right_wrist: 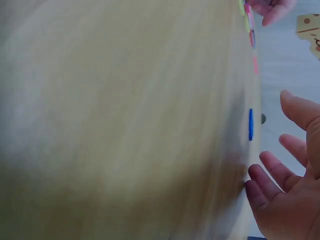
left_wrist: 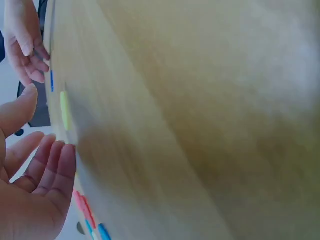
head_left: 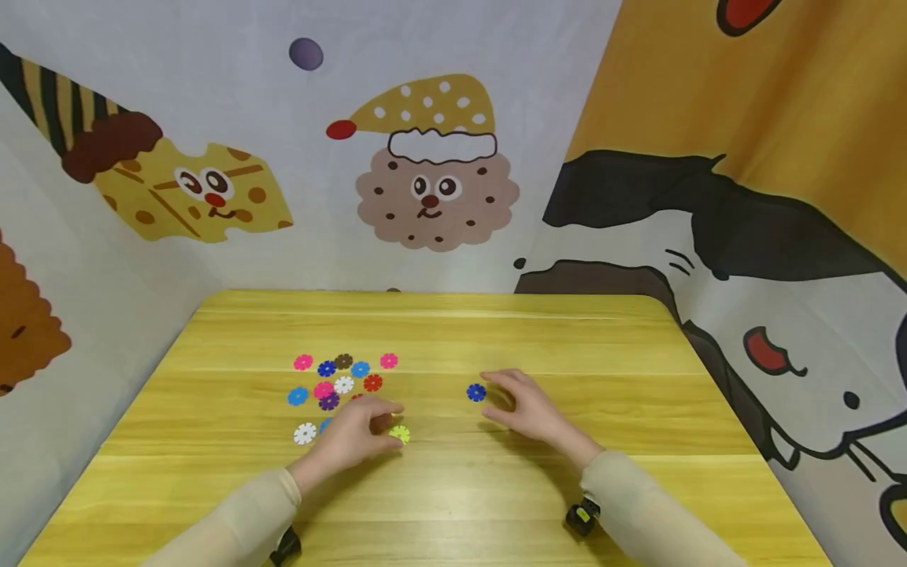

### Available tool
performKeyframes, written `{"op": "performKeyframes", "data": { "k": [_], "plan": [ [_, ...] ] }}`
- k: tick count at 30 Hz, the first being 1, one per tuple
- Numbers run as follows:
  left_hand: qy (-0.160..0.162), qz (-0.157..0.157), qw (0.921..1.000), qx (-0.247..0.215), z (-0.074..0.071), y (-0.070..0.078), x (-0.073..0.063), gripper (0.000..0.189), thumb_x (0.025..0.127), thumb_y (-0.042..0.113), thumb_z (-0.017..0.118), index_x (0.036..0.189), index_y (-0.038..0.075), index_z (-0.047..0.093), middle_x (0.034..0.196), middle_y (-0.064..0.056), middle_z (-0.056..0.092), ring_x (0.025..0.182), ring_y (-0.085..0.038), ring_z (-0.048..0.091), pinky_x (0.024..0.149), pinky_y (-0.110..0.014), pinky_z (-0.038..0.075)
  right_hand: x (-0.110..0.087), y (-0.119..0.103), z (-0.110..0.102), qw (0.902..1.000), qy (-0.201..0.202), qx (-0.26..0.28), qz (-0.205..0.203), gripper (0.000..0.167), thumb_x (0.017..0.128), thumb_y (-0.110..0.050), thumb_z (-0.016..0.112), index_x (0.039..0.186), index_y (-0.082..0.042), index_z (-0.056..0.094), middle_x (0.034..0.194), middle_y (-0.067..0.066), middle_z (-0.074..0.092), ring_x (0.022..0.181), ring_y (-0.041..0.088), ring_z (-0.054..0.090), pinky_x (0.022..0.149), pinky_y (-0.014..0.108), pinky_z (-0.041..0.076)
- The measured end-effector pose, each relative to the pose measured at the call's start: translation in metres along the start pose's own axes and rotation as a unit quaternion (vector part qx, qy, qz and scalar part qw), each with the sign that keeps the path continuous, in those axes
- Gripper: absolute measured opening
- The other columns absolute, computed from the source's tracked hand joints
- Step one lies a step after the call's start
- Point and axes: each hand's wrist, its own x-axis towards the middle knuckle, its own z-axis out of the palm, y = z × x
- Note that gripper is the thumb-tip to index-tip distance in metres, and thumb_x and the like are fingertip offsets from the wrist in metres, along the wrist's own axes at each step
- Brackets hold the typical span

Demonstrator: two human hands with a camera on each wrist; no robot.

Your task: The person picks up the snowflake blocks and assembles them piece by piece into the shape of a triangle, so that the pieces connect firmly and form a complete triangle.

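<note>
A dark blue notched plastic disc [head_left: 476, 392] lies by itself on the table, right of the middle. Just to its right hovers my right hand [head_left: 527, 405], thumb and fingers apart with nothing between them. A yellow-green notched disc [head_left: 400, 434] lies flat near the fingertips of my left hand [head_left: 354, 431]. That hand's thumb and fingers are spread on either side of a gap, and the left wrist view shows the yellow-green disc [left_wrist: 65, 110] on the table beyond them. In the right wrist view the blue disc [right_wrist: 251, 124] stands clear of the fingers.
Several notched discs are scattered left of centre, among them a pink one [head_left: 303, 362], a brown one [head_left: 343, 361], a red one [head_left: 372, 383] and a white one [head_left: 305, 434]. My left hand partly covers some. The wooden table [head_left: 453, 504] meets a cartoon-printed curtain [head_left: 439, 268] behind.
</note>
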Motion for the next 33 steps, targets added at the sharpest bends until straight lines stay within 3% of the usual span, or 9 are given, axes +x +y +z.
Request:
{"op": "performKeyframes", "data": {
  "k": [9,21,33],
  "plan": [
    [0.007,0.019,0.9998,-0.009,0.004,-0.005,0.000,0.042,0.070,0.009,0.089,0.108,0.001,0.073,0.080,0.003,0.058,0.075,-0.014,0.055,0.068,-0.025,0.051,0.004,0.010,0.007,0.9997,-0.009,0.021,-0.011,0.060,0.086,-0.018,0.078,0.139,-0.002,0.054,0.125,0.017,0.058,0.111,0.034,0.056,0.096,0.053,0.047],
    [0.011,0.026,0.9996,-0.006,0.009,-0.012,0.000,0.033,0.067,0.006,0.090,0.097,0.004,0.075,0.080,0.003,0.058,0.074,-0.013,0.055,0.066,-0.023,0.050,0.014,0.019,0.014,0.9992,-0.018,0.035,0.003,0.052,0.086,-0.018,0.079,0.133,-0.005,0.061,0.117,0.009,0.058,0.105,0.026,0.057,0.092,0.042,0.050],
    [-0.005,0.038,0.9991,-0.016,0.010,-0.014,0.000,0.027,0.070,0.006,0.089,0.092,0.007,0.073,0.082,0.003,0.059,0.076,-0.013,0.056,0.067,-0.023,0.051,0.019,0.020,0.019,0.9999,0.000,0.011,0.009,0.043,0.085,-0.022,0.080,0.124,-0.008,0.068,0.109,0.004,0.059,0.097,0.021,0.057,0.087,0.038,0.050]
  ]
}}
